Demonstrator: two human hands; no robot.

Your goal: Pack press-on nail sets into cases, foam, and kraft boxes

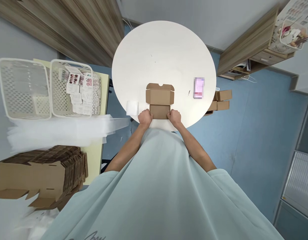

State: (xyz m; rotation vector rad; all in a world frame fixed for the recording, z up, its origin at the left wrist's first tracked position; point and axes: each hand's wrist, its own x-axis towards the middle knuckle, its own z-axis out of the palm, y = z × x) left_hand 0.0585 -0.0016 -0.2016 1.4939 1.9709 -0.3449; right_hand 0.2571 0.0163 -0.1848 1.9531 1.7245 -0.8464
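Observation:
A small brown cardboard box [159, 97] lies on the white round table [163, 50], near its front edge. Its lid stands open, folded away from me, with the side flaps and front tab spread. My left hand [145, 118] is closed on the left side wall of the box. On the opposite wall, my right hand [174, 118] is closed the same way, thumb toward the inside. The base between my hands shows bare cardboard. Just left of my left hand lies a white folded sheet or pouch [132, 108].
A blurred pink phone-like item [198, 88] lies right on the table. Left, a yellow table [94, 166] bears baskets [96, 96] with packets, white wrapping sheets [61, 131] and stacked flat cardboard [49, 176]. Brown boxes [223, 95] stand beyond the table's right edge.

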